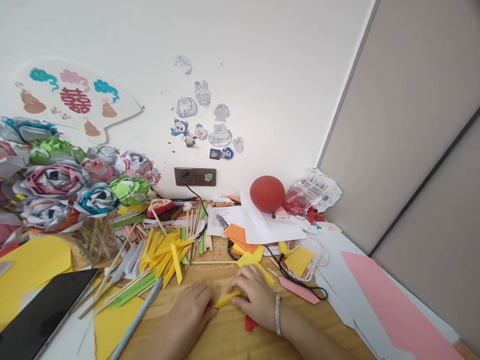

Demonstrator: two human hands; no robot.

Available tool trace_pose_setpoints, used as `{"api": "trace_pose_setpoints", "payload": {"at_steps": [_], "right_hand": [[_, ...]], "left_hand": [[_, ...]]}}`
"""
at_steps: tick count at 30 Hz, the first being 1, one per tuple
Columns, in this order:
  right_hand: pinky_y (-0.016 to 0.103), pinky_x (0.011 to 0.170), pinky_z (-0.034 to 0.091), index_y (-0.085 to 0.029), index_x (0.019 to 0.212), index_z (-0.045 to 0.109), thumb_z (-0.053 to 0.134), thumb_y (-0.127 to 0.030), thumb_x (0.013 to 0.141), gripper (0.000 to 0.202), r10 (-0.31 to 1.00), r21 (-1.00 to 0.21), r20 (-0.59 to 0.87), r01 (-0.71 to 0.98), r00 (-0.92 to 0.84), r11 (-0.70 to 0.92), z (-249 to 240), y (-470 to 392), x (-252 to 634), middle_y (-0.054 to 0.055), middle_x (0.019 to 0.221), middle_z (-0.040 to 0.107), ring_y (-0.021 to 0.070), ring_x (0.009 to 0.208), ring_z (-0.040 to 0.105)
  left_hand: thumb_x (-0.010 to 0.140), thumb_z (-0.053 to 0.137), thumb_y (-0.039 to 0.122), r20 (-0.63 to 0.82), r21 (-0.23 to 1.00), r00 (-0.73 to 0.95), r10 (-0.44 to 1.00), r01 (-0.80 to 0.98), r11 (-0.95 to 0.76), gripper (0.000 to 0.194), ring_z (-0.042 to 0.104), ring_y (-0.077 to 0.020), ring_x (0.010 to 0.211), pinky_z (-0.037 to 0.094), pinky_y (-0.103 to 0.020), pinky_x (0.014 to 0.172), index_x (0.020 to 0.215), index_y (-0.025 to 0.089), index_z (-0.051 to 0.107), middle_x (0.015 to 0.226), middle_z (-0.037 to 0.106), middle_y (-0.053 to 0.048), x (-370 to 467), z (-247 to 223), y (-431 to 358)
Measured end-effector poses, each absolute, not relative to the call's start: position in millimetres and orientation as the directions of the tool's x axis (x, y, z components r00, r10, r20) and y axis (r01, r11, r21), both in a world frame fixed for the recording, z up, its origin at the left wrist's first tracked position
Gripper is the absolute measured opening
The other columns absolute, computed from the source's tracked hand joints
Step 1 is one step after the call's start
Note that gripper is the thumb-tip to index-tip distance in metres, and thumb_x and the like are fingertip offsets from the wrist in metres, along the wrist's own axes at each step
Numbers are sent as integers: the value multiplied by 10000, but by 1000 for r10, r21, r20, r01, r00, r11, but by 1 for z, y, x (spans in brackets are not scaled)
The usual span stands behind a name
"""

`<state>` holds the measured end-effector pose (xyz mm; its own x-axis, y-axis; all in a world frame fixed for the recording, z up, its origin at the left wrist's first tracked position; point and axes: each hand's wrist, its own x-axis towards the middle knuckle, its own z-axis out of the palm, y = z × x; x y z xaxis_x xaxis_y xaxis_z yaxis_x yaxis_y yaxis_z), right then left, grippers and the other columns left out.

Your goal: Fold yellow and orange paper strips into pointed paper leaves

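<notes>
Between my two hands, low over the wooden table, is a narrow folded strip of yellow paper [227,299]. My left hand [194,307] is closed at the strip's left end, its fingertips partly hidden behind the knuckles. My right hand [252,293] pinches the other end between thumb and fingers, and a sparkling bracelet [278,315] circles that wrist. A small red piece [251,323] lies on the table just below my right hand. Behind that hand rests a flat yellow paper piece [266,274].
Several folded yellow strips [168,253] lie in a heap at left, near wooden sticks [189,225] and a black tablet-like slab [38,315]. Paper flowers [54,181] crowd the far left. A red balloon [267,194], a pearl string [322,251] and pink paper [401,311] are at right.
</notes>
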<state>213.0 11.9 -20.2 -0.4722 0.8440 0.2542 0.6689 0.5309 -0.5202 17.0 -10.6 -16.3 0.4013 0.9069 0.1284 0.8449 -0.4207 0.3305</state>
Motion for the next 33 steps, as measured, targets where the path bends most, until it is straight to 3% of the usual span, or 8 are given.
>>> {"api": "trace_pose_setpoints", "payload": {"at_steps": [3, 7, 10, 13, 16, 20, 26, 33], "right_hand": [[282, 818, 354, -206, 824, 597, 696, -143, 752, 137, 831, -531, 254, 647, -495, 547, -18, 11, 213, -14, 906, 533, 161, 918, 455], [276, 810, 364, -184, 801, 576, 705, -112, 726, 166, 831, -547, 274, 632, -485, 549, -19, 12, 214, -9, 892, 548, 159, 904, 467], [271, 787, 370, -183, 790, 565, 695, -115, 737, 156, 816, -521, 286, 633, -503, 573, -20, 13, 213, -11, 861, 570, 158, 870, 488], [276, 768, 373, -182, 823, 570, 685, -179, 769, 127, 758, -435, 317, 623, -570, 650, -21, 12, 212, -2, 852, 596, 162, 845, 508], [294, 737, 379, -177, 906, 581, 660, -297, 806, 175, 652, -269, 358, 595, -668, 757, -21, 10, 210, 23, 872, 616, 179, 833, 515], [295, 664, 390, -175, 794, 599, 526, -282, 894, 164, 543, -106, 402, 552, -737, 827, -22, 9, 211, 26, 734, 611, 175, 731, 516], [249, 639, 436, -159, 818, 635, 502, -291, 915, 211, 559, -199, 455, 533, -693, 822, -29, 16, 218, 31, 728, 659, 151, 689, 570], [213, 681, 453, -168, 898, 677, 520, -308, 912, 211, 625, -294, 296, 554, -722, 779, -29, 22, 227, 28, 782, 705, 138, 719, 621]], "left_hand": [[833, 454, 140, 144, 391, 392, 908, 821, -417, 129, 560, -186, 777, 446, -295, 719, 773, 193, 555, 811, 592, -25, 19, -20, -13], [802, 520, 156, 213, 382, 386, 898, 813, -440, 82, 566, -207, 846, 450, -330, 776, 843, 196, 578, 883, 602, -42, 16, -19, -12], [789, 545, 176, 241, 365, 376, 895, 819, -443, 29, 567, -211, 815, 458, -331, 750, 790, 189, 571, 850, 600, -46, 15, -18, -11], [808, 498, 167, 262, 346, 390, 883, 816, -463, 120, 556, -191, 722, 457, -300, 671, 698, 190, 540, 757, 587, -28, 17, -18, -12], [817, 478, 171, 314, 316, 436, 843, 789, -526, 156, 548, -184, 681, 444, -288, 638, 674, 191, 536, 717, 585, -20, 21, -19, -14], [823, 499, 217, 358, 303, 448, 819, 774, -556, 172, 544, -182, 655, 427, -280, 624, 656, 197, 538, 687, 591, -11, 20, -18, -16], [859, 441, 263, 256, 457, 416, 872, 743, -489, 230, 550, -160, 637, 404, -234, 598, 651, 201, 514, 655, 588, 3, 14, -13, -15], [882, 356, 322, 140, 541, 428, 893, 723, -431, 296, 520, -145, 601, 365, -212, 570, 626, 207, 449, 630, 555, 11, 13, -8, -17]]}}
